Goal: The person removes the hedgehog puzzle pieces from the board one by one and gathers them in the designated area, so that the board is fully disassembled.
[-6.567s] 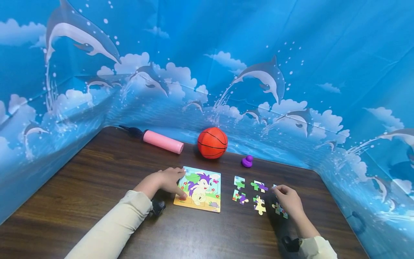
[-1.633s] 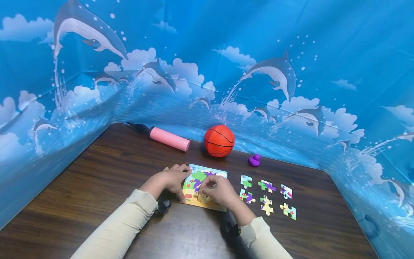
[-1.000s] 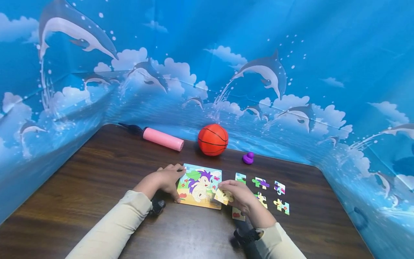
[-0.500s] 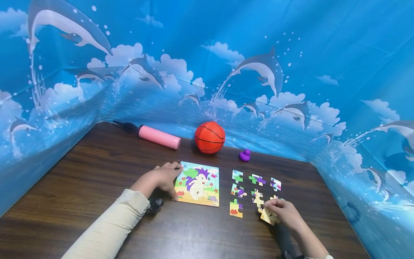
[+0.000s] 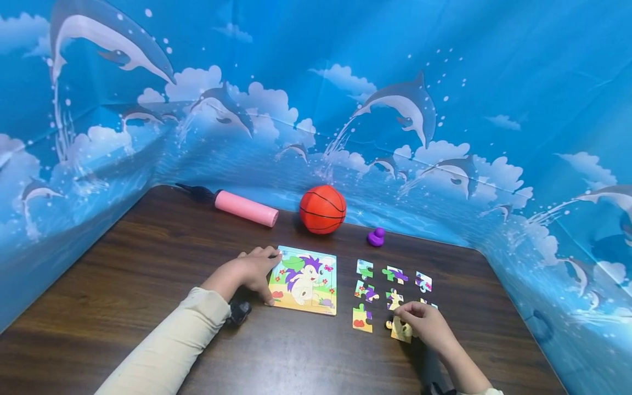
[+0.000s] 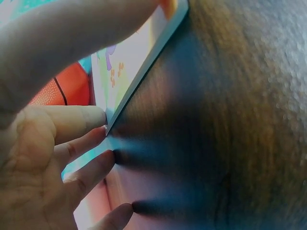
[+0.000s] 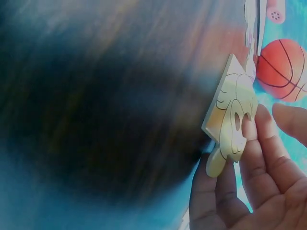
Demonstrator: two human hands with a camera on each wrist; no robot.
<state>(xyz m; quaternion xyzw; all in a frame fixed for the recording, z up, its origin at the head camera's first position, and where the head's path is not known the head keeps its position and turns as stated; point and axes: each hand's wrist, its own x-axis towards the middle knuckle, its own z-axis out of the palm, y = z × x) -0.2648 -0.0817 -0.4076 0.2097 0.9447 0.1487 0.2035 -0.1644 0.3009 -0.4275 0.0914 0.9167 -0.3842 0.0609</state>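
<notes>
My right hand (image 5: 428, 325) is at the lower pieces, thumb and index fingertips at the upper edge of a pale yellow puzzle piece (image 5: 402, 330). In the right wrist view this puzzle piece (image 7: 235, 112) tilts up with several fingers behind it, and the thumb stands slightly off its face. On the left, my left hand (image 5: 254, 274) rests against the puzzle board (image 5: 308, 281), which shows a purple-spined hedgehog. Its fingers (image 6: 79, 120) are spread along the board's edge, the thumb at the near corner. Several loose puzzle pieces lie in rows right of the board, including a red-and-yellow piece (image 5: 362, 318).
Behind the board stand a red toy basketball (image 5: 323, 209), a pink hand pump (image 5: 246, 208) with a black end, and a purple rubber duck (image 5: 376, 237). They line the back of the dark wooden table (image 5: 128, 285), against a blue dolphin-print curtain (image 5: 296, 66).
My right hand has carried the yellow puzzle piece from over the board to the bottom row on the right, then turned it slightly. My left hand has stayed at the board's left edge.
</notes>
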